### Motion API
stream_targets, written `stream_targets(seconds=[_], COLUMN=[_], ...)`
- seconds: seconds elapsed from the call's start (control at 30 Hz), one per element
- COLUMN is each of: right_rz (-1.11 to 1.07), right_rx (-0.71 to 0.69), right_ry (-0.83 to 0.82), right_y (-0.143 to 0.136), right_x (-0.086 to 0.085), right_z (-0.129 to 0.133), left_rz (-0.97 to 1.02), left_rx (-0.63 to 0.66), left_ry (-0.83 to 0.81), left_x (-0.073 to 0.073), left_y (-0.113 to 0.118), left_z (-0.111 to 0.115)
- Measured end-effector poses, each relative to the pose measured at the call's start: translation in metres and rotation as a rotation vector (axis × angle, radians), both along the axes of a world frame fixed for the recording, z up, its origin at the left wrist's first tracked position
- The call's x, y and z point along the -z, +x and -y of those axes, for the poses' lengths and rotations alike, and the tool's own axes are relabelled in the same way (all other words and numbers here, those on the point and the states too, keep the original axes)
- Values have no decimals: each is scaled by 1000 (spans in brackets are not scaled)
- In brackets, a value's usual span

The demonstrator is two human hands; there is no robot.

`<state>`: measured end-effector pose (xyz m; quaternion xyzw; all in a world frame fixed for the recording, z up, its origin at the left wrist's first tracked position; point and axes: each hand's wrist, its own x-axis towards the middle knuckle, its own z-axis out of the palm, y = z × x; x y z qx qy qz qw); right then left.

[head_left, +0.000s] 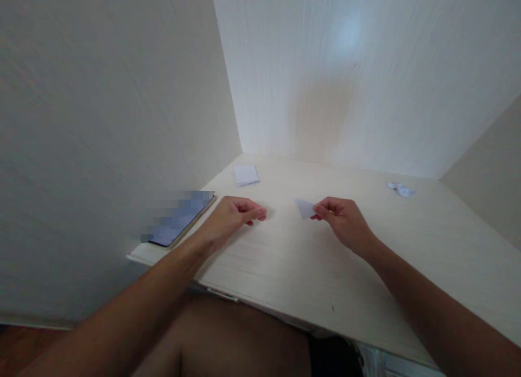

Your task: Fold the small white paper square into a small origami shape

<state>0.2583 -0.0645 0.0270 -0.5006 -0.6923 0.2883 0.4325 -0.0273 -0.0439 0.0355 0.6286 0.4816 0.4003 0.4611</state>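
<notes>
A small paper (305,208), clamped in the right hand's fingers (321,211) above the bench (285,279), could crease if pinched harder; the left hand's (244,211) fingers close together.

Small pale paper piece (304,208) above the desk (285,268)
Roughly triangular where it shows, its wider edge faces left; the narrower end is pinched and partly hidden by the right hand (325,210).

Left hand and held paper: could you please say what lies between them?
In the head view, only bare white tabletop lies between the left hand and the paper.
</notes>
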Motion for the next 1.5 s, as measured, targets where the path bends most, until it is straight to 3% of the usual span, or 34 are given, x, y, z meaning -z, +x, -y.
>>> stream_targets(seconds=[0.2, 0.33, 0.57, 0.9, 1.07, 1.23, 1.5], right_rz=[-369, -486, -308, -240, -327, -583, -602], right_rx=[-57, -97, -122, -184, -197, -251, -257], right_ry=[-151, -245, -213, -180, -230, -394, -410], right_y=[-27, -34, -32, -32, -32, -30, -30], right_x=[11, 17, 19, 15, 17, 19, 21], right_z=[9, 14, 14, 16, 15, 14, 15], left_rz=[373, 461, 378, 118, 299, 558, 551], left_rx=[103, 125, 162, 227, 299, 374, 384], left_ry=[-154, -143, -63, -42, -126, -281, -270], left_x=[6, 11, 13, 8, 9, 9, 10], left_y=[59, 72, 66, 56, 53, 48, 46], left_z=[25, 26, 21, 19, 19, 18, 20])
